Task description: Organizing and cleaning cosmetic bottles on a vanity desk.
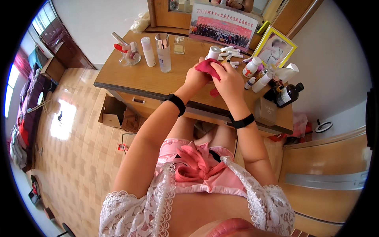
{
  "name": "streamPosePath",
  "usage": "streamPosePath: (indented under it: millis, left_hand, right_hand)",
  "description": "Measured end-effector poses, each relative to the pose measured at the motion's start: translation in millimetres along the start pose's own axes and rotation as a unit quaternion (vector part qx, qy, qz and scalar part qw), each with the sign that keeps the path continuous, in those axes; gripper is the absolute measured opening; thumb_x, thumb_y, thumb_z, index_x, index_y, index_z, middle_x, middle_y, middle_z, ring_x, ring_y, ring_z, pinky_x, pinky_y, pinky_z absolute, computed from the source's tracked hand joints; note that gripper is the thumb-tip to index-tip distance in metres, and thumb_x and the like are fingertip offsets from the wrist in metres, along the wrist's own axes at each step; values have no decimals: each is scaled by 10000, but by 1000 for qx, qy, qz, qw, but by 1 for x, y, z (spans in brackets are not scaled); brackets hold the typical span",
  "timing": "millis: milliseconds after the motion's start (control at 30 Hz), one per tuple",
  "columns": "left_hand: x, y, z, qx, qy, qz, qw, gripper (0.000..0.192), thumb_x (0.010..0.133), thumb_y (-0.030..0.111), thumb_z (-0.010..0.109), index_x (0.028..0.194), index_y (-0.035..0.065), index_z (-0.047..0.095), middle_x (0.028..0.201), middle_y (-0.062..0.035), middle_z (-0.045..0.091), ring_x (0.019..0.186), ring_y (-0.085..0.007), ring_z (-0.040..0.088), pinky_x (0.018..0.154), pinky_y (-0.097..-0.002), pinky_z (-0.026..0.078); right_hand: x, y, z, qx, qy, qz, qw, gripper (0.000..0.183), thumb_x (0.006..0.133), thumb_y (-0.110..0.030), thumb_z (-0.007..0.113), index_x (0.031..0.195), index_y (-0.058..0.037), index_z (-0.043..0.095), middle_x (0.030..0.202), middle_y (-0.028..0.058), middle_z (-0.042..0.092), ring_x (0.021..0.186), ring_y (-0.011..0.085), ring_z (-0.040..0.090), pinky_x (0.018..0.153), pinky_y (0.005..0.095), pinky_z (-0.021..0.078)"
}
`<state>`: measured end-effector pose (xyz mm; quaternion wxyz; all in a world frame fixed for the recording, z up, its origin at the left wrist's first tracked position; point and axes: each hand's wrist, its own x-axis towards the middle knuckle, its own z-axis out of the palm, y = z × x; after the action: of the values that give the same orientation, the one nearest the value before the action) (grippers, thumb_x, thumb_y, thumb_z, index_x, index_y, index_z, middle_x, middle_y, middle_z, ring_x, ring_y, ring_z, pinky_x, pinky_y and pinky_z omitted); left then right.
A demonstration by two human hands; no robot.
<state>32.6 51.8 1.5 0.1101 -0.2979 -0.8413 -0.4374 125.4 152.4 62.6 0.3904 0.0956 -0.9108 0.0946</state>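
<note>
Both hands are over the wooden dressing table (pixel 174 80). My left hand (pixel 197 75) holds a white bottle with a round cap (pixel 214 52), its lower part hidden by cloth and fingers. A dark red cloth (pixel 208 67) is wrapped about the bottle, and my right hand (pixel 228 77) presses it there. An end of red cloth hangs below the hands. Left of them stand a clear bottle with a metallic cap (pixel 164 54), a white bottle (pixel 148 53) and a small glass perfume bottle (pixel 179 46). Small white tubes (pixel 234 54) lie just behind the right hand.
A glass mug of cosmetics (pixel 130 57) stands at the table's left. At the right are a white pill bottle (pixel 251 67), a dark bottle (pixel 288 95), a grey box (pixel 265 111) and a yellow-framed photograph (pixel 276 49). A large group photograph (pixel 223 28) leans before the mirror.
</note>
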Motion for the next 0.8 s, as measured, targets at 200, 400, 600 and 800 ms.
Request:
streamPosePath:
  millis: [200, 400, 600, 800]
  left_hand:
    - [-2, 12, -4, 41, 15, -62, 997, 512, 692, 336, 698, 990, 37, 408, 788, -205, 621, 731, -392, 605, 611, -453, 490]
    - [-3, 10, -6, 18, 11, -47, 999, 399, 755, 313, 623, 942, 24, 421, 778, -209, 616, 730, -391, 603, 613, -451, 489]
    - [-13, -3, 7, 40, 22, 40, 998, 237, 786, 229, 557, 935, 52, 505, 762, -156, 622, 737, -346, 601, 635, -404, 480]
    - [-18, -10, 9, -12, 3, -50, 999, 206, 789, 227, 553, 916, 66, 539, 782, -146, 626, 739, -336, 600, 636, -393, 473]
  right_hand:
    - [-11, 18, -13, -41, -16, 96, 994, 208, 744, -189, 627, 942, -127, 618, 821, 60, 571, 716, 266, 589, 584, 372, 483]
    - [0, -8, -3, 0, 16, 55, 998, 189, 755, -202, 613, 920, -111, 603, 823, 61, 575, 702, 264, 592, 575, 371, 486]
    - [7, -30, 9, -36, -37, 41, 998, 219, 772, -212, 599, 962, -102, 608, 805, 72, 568, 677, 261, 592, 568, 364, 484]
    - [8, -34, 12, -42, -43, 60, 996, 252, 773, -192, 589, 1010, -109, 590, 802, 79, 564, 687, 265, 594, 581, 370, 490]
